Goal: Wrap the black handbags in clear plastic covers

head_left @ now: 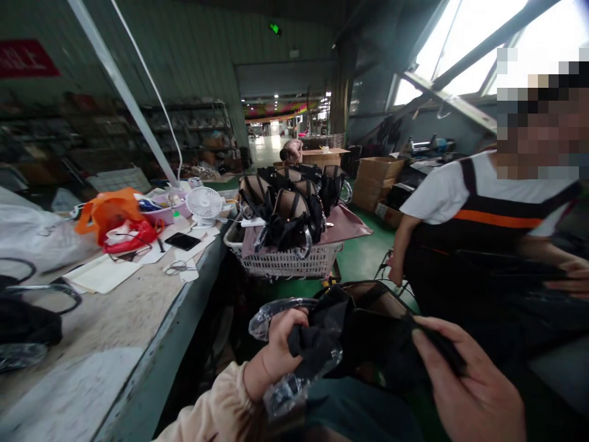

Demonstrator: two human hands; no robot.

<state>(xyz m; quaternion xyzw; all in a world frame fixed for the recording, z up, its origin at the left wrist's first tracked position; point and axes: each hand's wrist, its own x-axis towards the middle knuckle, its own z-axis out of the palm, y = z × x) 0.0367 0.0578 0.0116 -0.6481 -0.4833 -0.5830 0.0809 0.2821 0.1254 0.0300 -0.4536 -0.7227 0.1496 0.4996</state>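
A black handbag (368,334) with a tan lining hangs between my two hands, its mouth facing up. My left hand (281,344) is wrapped round bunched black fabric at the bag's left side. Clear plastic wraps the curved handles there, above and below that hand. My right hand (464,374) pinches the bag's right edge between thumb and fingers. Beyond the bag, a white plastic basket (285,264) is heaped with several similar black bags (292,212) with tan insides and plastic-wrapped handles.
At left runs a worktable (138,319) with a white fan (204,205), a phone (183,241), papers and an orange bag (110,215). Another black bag (27,322) lies at its near left. A co-worker (488,209) is close on the right. Cardboard boxes (375,181) stand behind.
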